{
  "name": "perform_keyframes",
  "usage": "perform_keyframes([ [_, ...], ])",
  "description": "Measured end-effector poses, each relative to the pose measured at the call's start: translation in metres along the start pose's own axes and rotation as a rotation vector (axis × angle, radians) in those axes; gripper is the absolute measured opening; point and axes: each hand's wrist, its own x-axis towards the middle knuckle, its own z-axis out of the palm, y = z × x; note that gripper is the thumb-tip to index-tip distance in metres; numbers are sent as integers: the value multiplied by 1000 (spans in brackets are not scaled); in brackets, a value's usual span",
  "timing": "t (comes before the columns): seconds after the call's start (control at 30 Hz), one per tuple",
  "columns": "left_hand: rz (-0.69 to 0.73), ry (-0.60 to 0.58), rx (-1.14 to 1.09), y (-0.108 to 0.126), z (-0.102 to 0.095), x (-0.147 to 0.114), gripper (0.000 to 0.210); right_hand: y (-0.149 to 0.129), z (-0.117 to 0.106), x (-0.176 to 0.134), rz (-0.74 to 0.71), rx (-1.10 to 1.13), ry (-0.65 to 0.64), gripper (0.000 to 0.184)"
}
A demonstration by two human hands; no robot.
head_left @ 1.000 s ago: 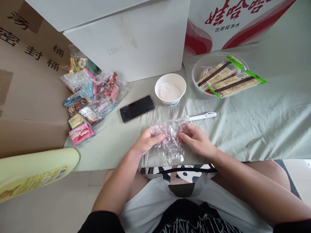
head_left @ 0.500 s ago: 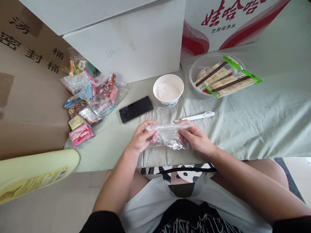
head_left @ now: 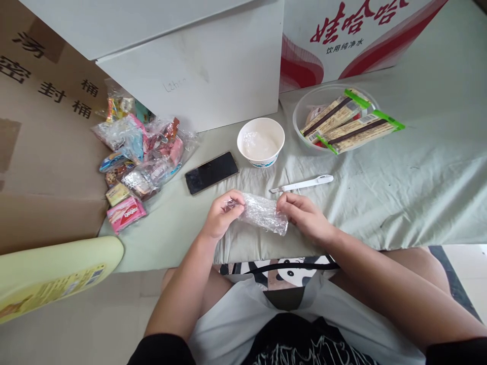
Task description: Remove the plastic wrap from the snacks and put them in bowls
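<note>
A crinkled clear plastic wrapper (head_left: 264, 212) is stretched between my two hands, just above the table's front edge. My left hand (head_left: 224, 213) pinches its left end between thumb and fingers. At the upper right end, my right hand (head_left: 302, 213) grips it with thumb and forefinger. Beyond them lies a white-handled craft knife (head_left: 304, 184), blade toward the left. Farther back stands a white paper bowl (head_left: 262, 137) with clear plastic film inside. A dark smartphone (head_left: 212, 172) rests left of the bowl.
Packaged snacks (head_left: 144, 152) are heaped at the left beside a brown carton (head_left: 49, 152). A clear plastic bowl (head_left: 300, 129) at the back right holds long green-ended packets (head_left: 359, 133). White boxes (head_left: 213, 81) stand behind. A yellow-green container (head_left: 57, 268) is at the lower left.
The wrapper has been spread flatter and now slants down to the right; earlier it was bunched between both hands. My hands stay nearly in place. The view has shifted slightly.
</note>
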Motion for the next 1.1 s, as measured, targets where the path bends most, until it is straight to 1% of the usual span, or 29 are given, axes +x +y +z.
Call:
perform_keyframes([
  [0.03, 30, 43, 71, -3, 0, 0, 19, -1, 1, 0, -8, -33, 16, 29],
  [0.07, 78, 120, 144, -6, 1, 0, 20, -2, 2, 1, -13, -45, 33, 29],
  [0.17, 306, 430, 367, -13, 2, -1, 21, -4, 4, 2, -21, -11, 85, 41],
  [0.2, 391, 502, 425, -14, 3, -1, 17, -4, 4, 2, -21, -15, 87, 43],
  [0.23, 461, 535, 476, -14, 4, -1, 13, -4, 4, 2, -17, -37, 78, 41],
  [0.27, 514, 524, 525, -14, 5, -2, 10, -4, 4, 1, -12, -73, 66, 37],
  [0.3, 545, 481, 573, -14, 7, -3, 7, -4, 3, 1, -9, -114, 55, 33],
  [0.37, 553, 338, 667, -12, 12, -6, 9, -4, 3, 0, -13, -179, 38, 30],
  [0.43, 504, 160, 722, -10, 16, -8, 21, -4, 2, -2, -17, -206, 14, 30],
  [0.5, 441, -7, 727, -10, 18, -9, 31, -4, 2, -3, -13, -209, -28, 29],
  [0.57, 393, -120, 716, -9, 19, -10, 36, -4, 3, -4, -26, -214, -75, 27],
  [0.6, 380, -150, 711, -10, 18, -10, 37, -4, 3, -4, -47, -227, -94, 26],
  [0.73, 375, -183, 685, -9, 16, -10, 41, -3, 2, -4, -153, -321, -157, 19],
  [0.83, 375, -190, 657, -9, 15, -10, 42, -3, 1, -4, -194, -369, -193, 15],
  [1.0, 386, -175, 629, -10, 16, -9, 36, -3, 0, -4, -235, -396, -226, 13],
  [1.1, 404, -159, 643, -10, 16, -9, 29, -2, -1, -4, -239, -405, -221, 12],
])
